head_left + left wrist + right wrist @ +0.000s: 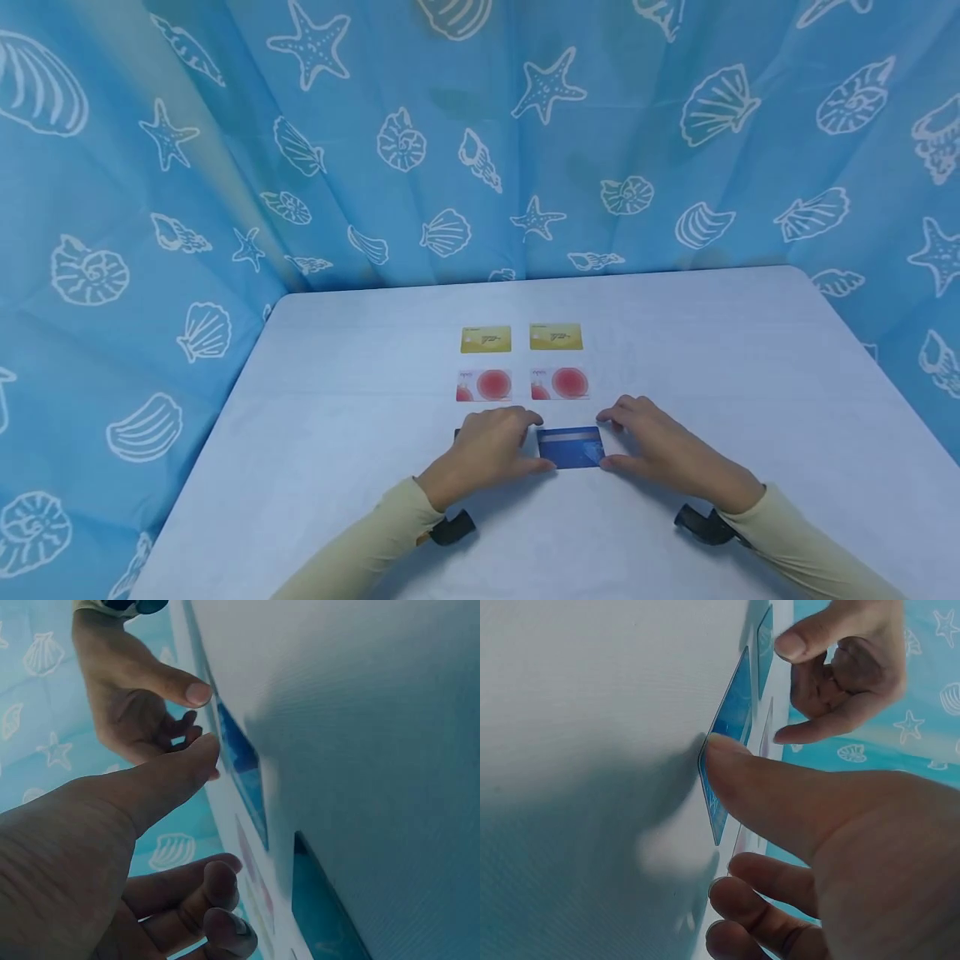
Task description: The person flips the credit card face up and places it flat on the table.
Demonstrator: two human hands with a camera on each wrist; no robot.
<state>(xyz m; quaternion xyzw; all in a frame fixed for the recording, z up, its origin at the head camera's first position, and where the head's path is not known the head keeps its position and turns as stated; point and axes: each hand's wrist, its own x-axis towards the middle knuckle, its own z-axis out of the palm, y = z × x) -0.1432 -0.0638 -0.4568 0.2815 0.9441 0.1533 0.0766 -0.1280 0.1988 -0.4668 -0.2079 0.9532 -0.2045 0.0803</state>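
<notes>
A blue card (572, 450) with a pale stripe lies flat on the table between the two hands. My left hand (491, 446) is at its left side, thumb tip by the lower left corner, fingers loosely bent. At the other side is my right hand (663, 450), its thumb at the lower right corner and forefinger near the upper right one. In the right wrist view the right thumb (735, 769) overlaps the card's edge. A second blue card (322, 907) lies to the left, mostly hidden under the left hand in the head view.
Beyond the hands lie two white cards with red circles, one left (484, 385) and one right (560, 383). Farther back are two gold cards, left (486, 339) and right (556, 337). A blue shell-patterned curtain (480, 150) hangs behind the white table (337, 375).
</notes>
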